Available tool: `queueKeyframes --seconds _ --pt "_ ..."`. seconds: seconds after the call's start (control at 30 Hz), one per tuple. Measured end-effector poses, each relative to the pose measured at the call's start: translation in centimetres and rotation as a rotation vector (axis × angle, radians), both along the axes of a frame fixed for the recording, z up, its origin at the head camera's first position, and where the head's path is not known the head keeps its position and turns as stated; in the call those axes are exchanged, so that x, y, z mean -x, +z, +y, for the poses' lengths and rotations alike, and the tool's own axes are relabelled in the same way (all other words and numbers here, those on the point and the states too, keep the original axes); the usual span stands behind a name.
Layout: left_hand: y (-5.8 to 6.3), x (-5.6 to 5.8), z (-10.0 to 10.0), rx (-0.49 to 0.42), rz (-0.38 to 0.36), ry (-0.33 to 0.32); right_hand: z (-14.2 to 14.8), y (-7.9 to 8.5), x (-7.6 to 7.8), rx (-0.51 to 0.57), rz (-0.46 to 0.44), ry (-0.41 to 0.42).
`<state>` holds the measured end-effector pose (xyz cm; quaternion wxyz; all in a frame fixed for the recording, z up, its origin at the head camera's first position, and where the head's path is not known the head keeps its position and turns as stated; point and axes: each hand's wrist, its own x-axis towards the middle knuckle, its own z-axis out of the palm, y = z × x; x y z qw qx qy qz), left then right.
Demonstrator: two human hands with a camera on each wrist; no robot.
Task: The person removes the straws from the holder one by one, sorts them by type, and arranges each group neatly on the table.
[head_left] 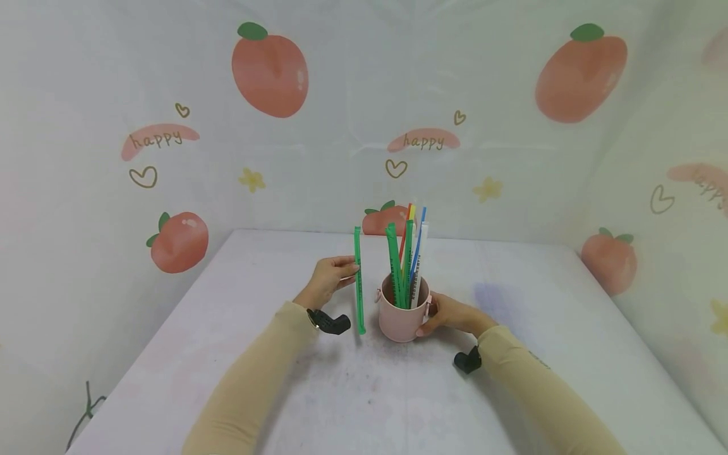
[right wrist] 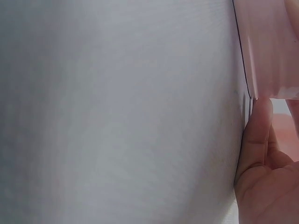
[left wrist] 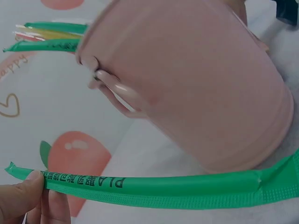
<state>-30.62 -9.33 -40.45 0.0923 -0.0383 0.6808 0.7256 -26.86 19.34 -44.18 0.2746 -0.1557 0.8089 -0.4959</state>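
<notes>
My left hand [head_left: 328, 279] pinches a green wrapped straw [head_left: 359, 291] between thumb and fingers, holding it nearly upright just left of a pink bucket [head_left: 400, 325]. Dark printing, "PLA" among it, shows on the wrapper of that straw [left wrist: 196, 189] in the left wrist view. Around the bucket's right side, my right hand [head_left: 452, 316] grips low, its thumb at the front; the other fingers are partly hidden. Several straws stand in the bucket: green wrapped straws [head_left: 394, 265], a white wrapped straw [head_left: 419, 265], and red, yellow and blue ones. The right wrist view catches only the bucket's edge [right wrist: 271, 51].
A white patterned cloth covers the table [head_left: 318, 404] and the wall behind it [head_left: 341, 76]. Small handle ears [head_left: 378, 296] jut from the bucket's sides. Black wrist devices [head_left: 332, 323] sit on both wrists. A thin dark cord [head_left: 88, 411] hangs at the table's left edge.
</notes>
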Motion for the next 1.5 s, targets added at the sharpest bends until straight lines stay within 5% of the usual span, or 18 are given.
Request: queueKeyframes --seconds 0.5,1.13,1.5 --pt "-3.2 0.3 0.1 0.109 -0.068 -0.012 0.2 -0.1 0.2 -0.005 0.001 0.005" --pt "-4.4 0.0 0.4 0.227 -0.058 -0.001 0.2 -0.2 0.2 0.004 -0.013 0.008" --pt "-4.0 -0.3 0.8 0.330 -0.040 -0.003 0.3 -0.1 0.2 -0.003 0.007 0.009"
